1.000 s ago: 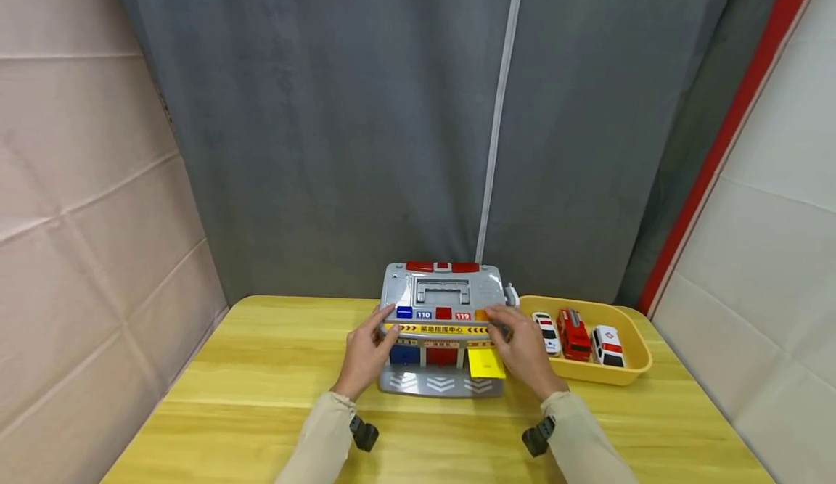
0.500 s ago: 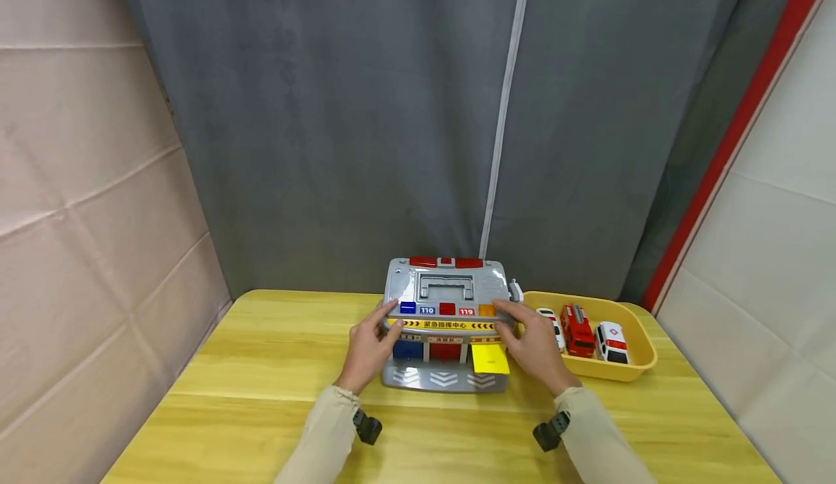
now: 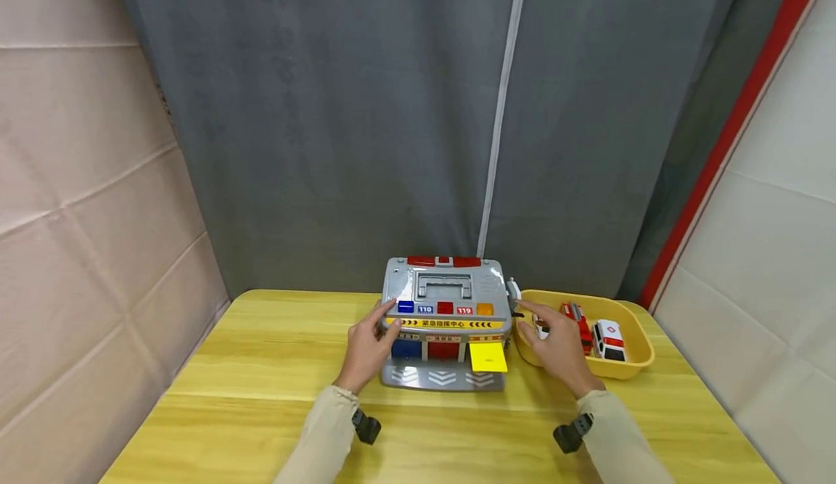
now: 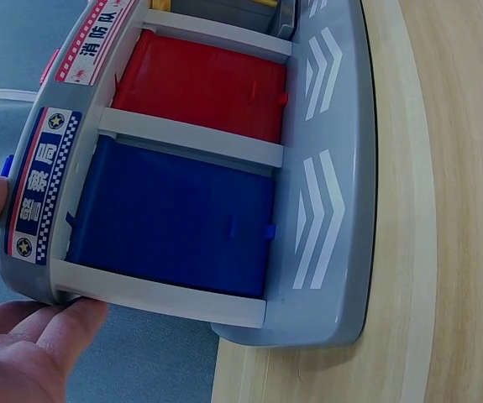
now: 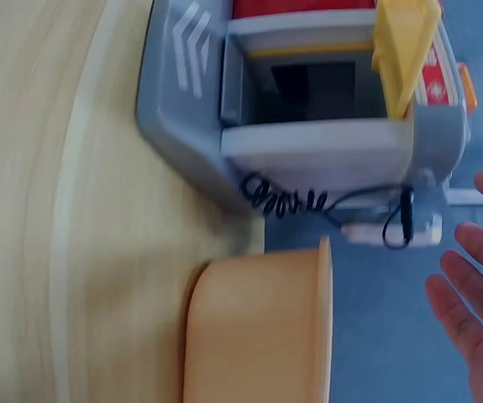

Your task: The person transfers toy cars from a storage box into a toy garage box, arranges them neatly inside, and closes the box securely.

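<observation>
Grey toy station still in left grip, right grip now loose beside it.

In front of you hangs a dark grey curtain, a pale strip slanting down it. A creased pinkish cloth wall stands on your left; a white wall edged by a red band stands on your right. Your yellowish wood-grain table has rounded far corners.

Right fingers apparently off toy station
</observation>
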`<state>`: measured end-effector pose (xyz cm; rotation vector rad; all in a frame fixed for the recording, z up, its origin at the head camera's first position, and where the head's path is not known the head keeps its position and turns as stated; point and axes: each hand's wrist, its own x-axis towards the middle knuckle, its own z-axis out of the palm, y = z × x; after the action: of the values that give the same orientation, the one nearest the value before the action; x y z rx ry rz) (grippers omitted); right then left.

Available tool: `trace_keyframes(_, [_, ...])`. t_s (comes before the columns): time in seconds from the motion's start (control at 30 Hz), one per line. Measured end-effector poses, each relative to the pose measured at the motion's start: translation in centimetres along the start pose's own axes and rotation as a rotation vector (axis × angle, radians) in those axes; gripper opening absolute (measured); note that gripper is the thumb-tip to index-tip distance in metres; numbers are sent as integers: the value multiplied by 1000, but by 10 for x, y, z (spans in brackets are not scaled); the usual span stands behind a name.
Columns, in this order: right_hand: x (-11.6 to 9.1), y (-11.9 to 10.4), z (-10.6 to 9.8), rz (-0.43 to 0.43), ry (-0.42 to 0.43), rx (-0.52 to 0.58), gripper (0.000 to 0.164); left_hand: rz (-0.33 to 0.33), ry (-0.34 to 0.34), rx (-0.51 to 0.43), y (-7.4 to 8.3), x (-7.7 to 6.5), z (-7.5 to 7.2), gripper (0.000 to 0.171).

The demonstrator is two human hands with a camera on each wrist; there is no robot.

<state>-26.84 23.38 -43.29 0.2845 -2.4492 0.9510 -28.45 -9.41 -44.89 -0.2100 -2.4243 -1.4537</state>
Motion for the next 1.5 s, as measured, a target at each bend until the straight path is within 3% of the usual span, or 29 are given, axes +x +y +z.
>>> trace_keyframes(0.13, [-5,14,-6,-15,41,-69,38,-3,-5,-3,-2,-1,0,44])
trace_keyframes(0.27, [-11,28,-15,24,73,-138,37,7,-4,-10,-2,-1,1,44])
trace_keyframes(0.53, [-15,50,-33,104,89,-149,37,8,12,-14,-1,1,1,44])
trace_keyframes(0.77, [-14,70,-51,218,35,-196,43,11,6,-25,0,2,1,44])
trace_keyframes(1.0, [-10,90,-63,283,52,-256,42,1,-3,-41,0,-1,0,45])
trace_keyframes(1.23, [-11,111,-65,377,-8,-297,46,-6,-4,-39,-1,-1,2,45])
trace_keyframes(1.37, [-8,116,-65,417,-27,-339,49,3,-1,-40,-1,-1,2,45])
trace_keyframes(1.5, [-4,117,-65,455,-97,-382,58,2,2,-44,0,-1,1,45])
